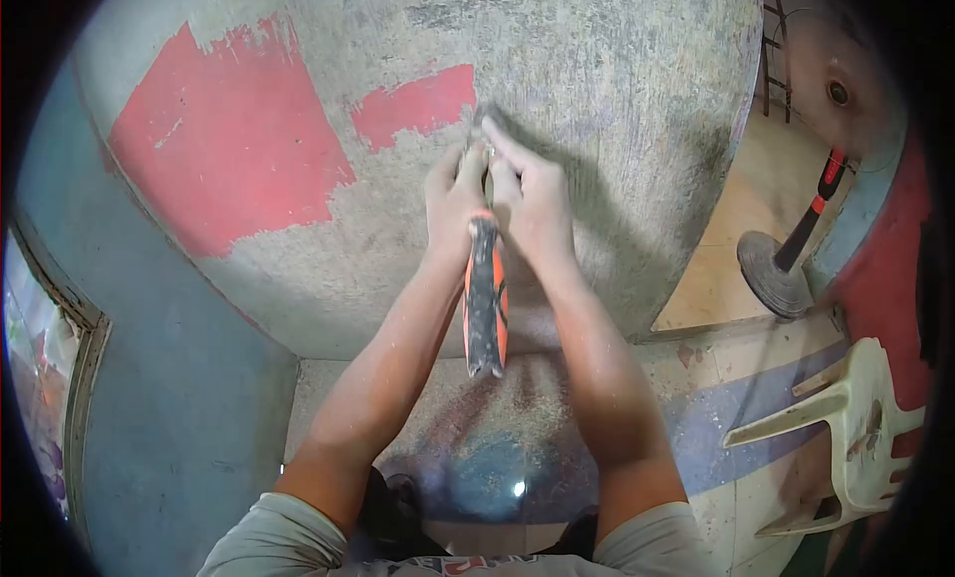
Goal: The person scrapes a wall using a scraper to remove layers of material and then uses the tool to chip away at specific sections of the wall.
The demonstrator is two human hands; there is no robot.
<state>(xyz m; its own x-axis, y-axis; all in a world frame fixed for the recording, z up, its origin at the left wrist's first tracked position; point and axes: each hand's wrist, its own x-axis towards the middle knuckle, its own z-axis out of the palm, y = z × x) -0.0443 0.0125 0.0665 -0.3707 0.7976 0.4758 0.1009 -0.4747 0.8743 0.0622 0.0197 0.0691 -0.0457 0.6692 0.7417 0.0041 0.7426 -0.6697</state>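
Observation:
Both hands meet at the middle of a worn wall with grey and red patches [617, 109]. They hold a scraper-like tool with a black and orange handle [483, 308], which points down toward me. My left hand [456, 199] wraps its fingers round the front of the tool from the left. From the right, my right hand [532, 194] grips the same part, one finger stretched forward along it. The tool's tip touches or nearly touches the wall just right of a small red patch [418, 106]; fingers partly hide the blade.
A larger red patch [234, 144] is at upper left. On the right are a pale plastic chair [863, 428], a stand with a round base [776, 275] and a ladder [776, 50]. Dust and flakes lie on the floor [497, 418]. A window [45, 378] is at far left.

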